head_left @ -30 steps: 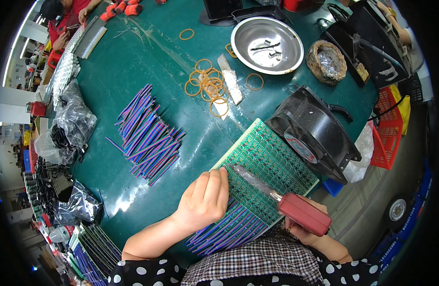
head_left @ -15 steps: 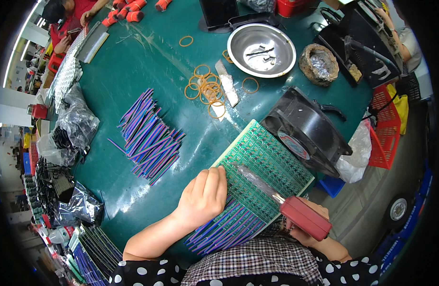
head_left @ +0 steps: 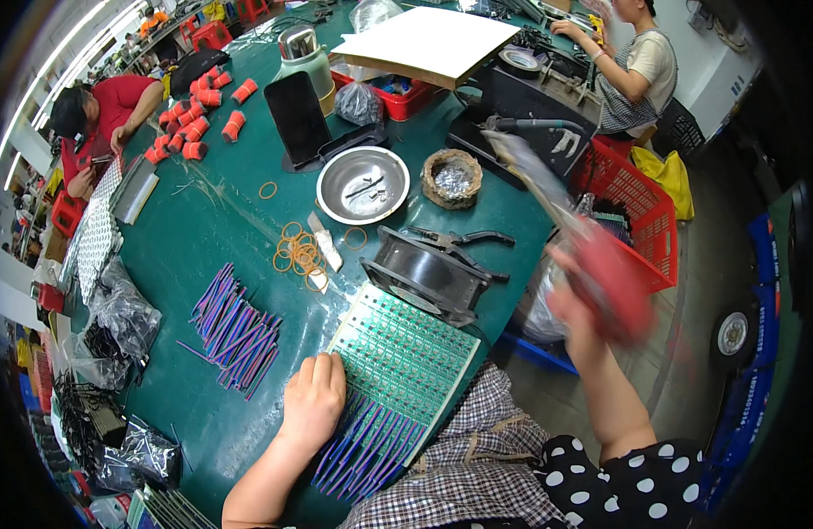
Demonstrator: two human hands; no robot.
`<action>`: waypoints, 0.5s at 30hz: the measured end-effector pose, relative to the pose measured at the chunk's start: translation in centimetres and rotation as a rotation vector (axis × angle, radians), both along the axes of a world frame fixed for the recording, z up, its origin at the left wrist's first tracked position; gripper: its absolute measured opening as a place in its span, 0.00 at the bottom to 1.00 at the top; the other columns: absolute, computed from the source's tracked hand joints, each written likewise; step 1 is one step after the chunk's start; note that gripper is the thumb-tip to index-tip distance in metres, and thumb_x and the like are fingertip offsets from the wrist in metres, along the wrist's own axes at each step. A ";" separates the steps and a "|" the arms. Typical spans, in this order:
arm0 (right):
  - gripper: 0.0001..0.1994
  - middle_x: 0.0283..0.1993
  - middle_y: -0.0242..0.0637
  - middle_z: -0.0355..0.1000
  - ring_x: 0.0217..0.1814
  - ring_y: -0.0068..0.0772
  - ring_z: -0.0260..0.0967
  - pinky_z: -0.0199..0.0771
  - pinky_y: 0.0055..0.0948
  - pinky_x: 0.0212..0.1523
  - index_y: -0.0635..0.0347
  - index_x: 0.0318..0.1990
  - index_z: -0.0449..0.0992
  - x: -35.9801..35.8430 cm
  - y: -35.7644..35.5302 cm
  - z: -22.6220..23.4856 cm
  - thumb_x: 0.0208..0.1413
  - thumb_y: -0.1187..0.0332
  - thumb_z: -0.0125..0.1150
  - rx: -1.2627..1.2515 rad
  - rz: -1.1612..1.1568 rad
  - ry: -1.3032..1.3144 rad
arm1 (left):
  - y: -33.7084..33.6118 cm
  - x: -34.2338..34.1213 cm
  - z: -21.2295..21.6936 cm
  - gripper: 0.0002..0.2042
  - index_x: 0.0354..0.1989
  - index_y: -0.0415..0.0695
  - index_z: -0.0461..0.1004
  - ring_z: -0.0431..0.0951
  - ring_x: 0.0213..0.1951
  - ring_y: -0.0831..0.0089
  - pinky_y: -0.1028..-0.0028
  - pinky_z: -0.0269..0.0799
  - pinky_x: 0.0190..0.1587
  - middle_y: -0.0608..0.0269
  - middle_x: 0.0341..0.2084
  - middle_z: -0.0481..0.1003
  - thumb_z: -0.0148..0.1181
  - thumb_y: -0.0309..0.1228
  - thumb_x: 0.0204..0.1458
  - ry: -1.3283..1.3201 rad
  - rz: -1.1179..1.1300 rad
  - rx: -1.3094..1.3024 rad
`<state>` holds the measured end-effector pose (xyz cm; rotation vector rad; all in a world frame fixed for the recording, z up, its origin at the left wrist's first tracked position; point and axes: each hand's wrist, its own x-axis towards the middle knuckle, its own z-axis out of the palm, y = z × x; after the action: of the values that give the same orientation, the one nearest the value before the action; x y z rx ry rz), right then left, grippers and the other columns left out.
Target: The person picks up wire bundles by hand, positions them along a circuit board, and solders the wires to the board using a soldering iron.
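Head view, and here's the green circuit board (head_left: 406, 357), lying flat at the near edge of the green surface (head_left: 204, 229), a fringe of blue and purple wires (head_left: 367, 445) sticking out from its near side. The left hand (head_left: 314, 401) is pressed palm-down on the board's left near corner, fingers together and flat, pinning it in place; the forearm runs back toward the lower edge. Off to the right, well clear of the board, the right hand (head_left: 578, 304) is lifted out past the surface's edge, closed around the red handle of a soldering iron (head_left: 570, 234). The tool is blurred, its long shaft slanting up and away toward the far right, the arm bent at the elbow and raised.

Just behind the board sits a black fan (head_left: 424, 273), and black pliers (head_left: 464, 238) lie touching its far side. To the left of the board, a loose pile of purple and blue wire pieces (head_left: 234, 331). Further back, orange rubber bands (head_left: 301, 256) are scattered near a round metal dish (head_left: 362, 185), with a wire-wool tip cleaner (head_left: 451, 178) just beside it. A red basket (head_left: 631, 207) stands off the surface's right edge. Two other people are at work on the far side.
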<state>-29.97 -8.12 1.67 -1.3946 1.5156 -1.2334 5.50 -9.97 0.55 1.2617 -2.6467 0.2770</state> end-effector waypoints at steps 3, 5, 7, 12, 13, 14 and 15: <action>0.20 0.35 0.32 0.71 0.38 0.22 0.68 0.69 0.24 0.39 0.65 0.52 0.69 1.8 -6.2 0.7 0.53 0.69 0.66 -0.115 -0.131 0.022 | 0.6 0.8 0.1 0.13 0.38 0.35 0.73 0.70 0.30 0.70 0.75 0.70 0.28 0.62 0.26 0.67 0.55 0.25 0.41 -0.007 0.036 0.022; 0.19 0.41 0.34 0.73 0.41 0.23 0.70 0.70 0.25 0.41 0.64 0.50 0.71 -0.4 -5.2 0.2 0.49 0.76 0.68 -0.414 -0.238 0.192 | 0.5 0.2 -0.3 0.14 0.39 0.35 0.74 0.71 0.31 0.71 0.75 0.70 0.28 0.63 0.27 0.67 0.55 0.26 0.42 -0.001 0.053 0.005; 0.24 0.50 0.40 0.74 0.44 0.26 0.71 0.71 0.27 0.45 0.66 0.54 0.70 -0.7 -2.8 6.7 0.47 0.80 0.67 -0.291 -0.034 0.040 | 0.8 0.3 -0.1 0.14 0.39 0.35 0.74 0.71 0.31 0.71 0.76 0.69 0.28 0.63 0.27 0.67 0.55 0.26 0.42 -0.001 0.080 0.017; 0.25 0.41 0.42 0.72 0.16 0.18 0.63 0.65 0.17 0.16 0.70 0.54 0.67 1.2 5.8 12.3 0.58 0.56 0.52 -0.185 -0.210 -0.058 | 0.7 0.8 0.0 0.16 0.42 0.35 0.74 0.73 0.34 0.67 0.72 0.71 0.32 0.59 0.34 0.71 0.55 0.25 0.42 0.102 0.139 0.112; 0.29 0.38 0.42 0.73 0.14 0.21 0.64 0.66 0.19 0.15 0.70 0.56 0.65 -0.1 7.0 10.3 0.57 0.51 0.53 -0.251 0.009 -0.135 | 0.7 1.0 0.0 0.16 0.42 0.35 0.74 0.73 0.34 0.67 0.72 0.71 0.32 0.60 0.34 0.72 0.55 0.25 0.42 0.098 0.126 0.102; 0.34 0.34 0.43 0.75 0.13 0.24 0.65 0.67 0.22 0.15 0.69 0.57 0.62 1.6 8.5 9.7 0.55 0.47 0.56 -0.063 -0.045 -0.325 | 0.7 0.9 -0.1 0.16 0.42 0.35 0.74 0.73 0.33 0.68 0.73 0.71 0.32 0.60 0.34 0.72 0.55 0.25 0.42 0.096 0.102 0.092; 0.36 0.31 0.44 0.76 0.15 0.29 0.68 0.71 0.25 0.19 0.71 0.57 0.62 1.8 8.6 8.3 0.53 0.46 0.59 -0.036 0.128 0.116 | 0.7 0.9 -0.2 0.16 0.41 0.35 0.74 0.73 0.33 0.68 0.73 0.71 0.31 0.60 0.34 0.72 0.56 0.25 0.41 0.104 0.101 0.093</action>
<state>-28.21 0.49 10.00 -1.5859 1.4622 -1.1235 6.41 -9.30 0.35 1.4010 -2.5393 0.1004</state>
